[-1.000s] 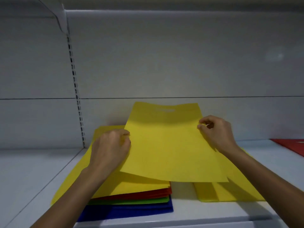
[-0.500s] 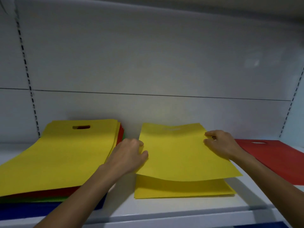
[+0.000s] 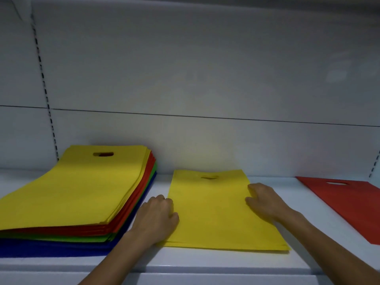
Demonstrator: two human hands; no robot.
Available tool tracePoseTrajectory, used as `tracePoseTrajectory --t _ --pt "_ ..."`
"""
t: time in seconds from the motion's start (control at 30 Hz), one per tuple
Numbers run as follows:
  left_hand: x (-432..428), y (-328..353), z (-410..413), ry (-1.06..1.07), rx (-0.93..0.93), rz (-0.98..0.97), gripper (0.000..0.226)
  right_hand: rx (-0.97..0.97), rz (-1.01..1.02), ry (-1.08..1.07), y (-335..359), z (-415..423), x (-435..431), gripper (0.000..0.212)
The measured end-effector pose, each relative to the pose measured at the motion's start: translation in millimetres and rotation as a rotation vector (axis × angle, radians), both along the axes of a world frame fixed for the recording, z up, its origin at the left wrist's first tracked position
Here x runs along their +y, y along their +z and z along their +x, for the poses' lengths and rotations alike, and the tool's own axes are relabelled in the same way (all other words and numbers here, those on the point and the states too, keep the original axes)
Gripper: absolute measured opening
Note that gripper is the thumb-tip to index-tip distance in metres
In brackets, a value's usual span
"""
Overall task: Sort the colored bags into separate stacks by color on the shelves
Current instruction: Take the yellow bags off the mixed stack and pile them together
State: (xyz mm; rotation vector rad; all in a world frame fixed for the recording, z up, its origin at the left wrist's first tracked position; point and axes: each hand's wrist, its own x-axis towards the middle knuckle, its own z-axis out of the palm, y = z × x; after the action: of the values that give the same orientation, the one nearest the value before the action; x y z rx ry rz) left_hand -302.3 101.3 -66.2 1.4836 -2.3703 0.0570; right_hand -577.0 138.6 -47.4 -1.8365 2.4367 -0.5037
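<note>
A yellow bag (image 3: 213, 210) lies flat on top of a small yellow stack (image 3: 226, 246) in the middle of the white shelf (image 3: 205, 262). My left hand (image 3: 158, 218) holds its left edge, thumb on top and fingers curled at the side. On the right edge, my right hand (image 3: 264, 202) holds the bag with bent fingers. To the left stands a mixed pile (image 3: 74, 194) with yellow bags on top, then red, green and blue layers beneath. A red bag (image 3: 345, 202) lies flat at the far right.
The shelf's back panel (image 3: 205, 79) rises right behind the bags. Slotted uprights (image 3: 44, 87) run down the left and the far right. A bare strip of shelf separates the mixed pile from the yellow stack, and another lies between the yellow stack and the red bag.
Both hands carried the yellow bag from above the mixed pile to the right and lowered it. It now lies flat on the yellow stack instead of hanging above it.
</note>
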Motion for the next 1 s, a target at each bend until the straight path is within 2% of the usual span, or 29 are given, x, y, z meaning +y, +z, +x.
tracePoseTrajectory --t 0.17,0.67,0.87,1.0 --pt "-5 -1 0 -0.025 0.031 0.025 0.028 0.025 0.055 -0.031 -7 -5 -5 0.018" --pt "-7 1 -3 -0.018 0.042 0.103 0.037 -0.025 0.024 -0.077 -8 -7 -2 0.036" --pt "-9 31 3 -0.07 0.091 0.059 0.051 -0.012 -0.161 -0.06 17 9 -8 0.038" --pt "-11 68 25 -0.089 0.155 -0.029 0.041 -0.001 -0.283 -0.023 45 42 -23 0.035"
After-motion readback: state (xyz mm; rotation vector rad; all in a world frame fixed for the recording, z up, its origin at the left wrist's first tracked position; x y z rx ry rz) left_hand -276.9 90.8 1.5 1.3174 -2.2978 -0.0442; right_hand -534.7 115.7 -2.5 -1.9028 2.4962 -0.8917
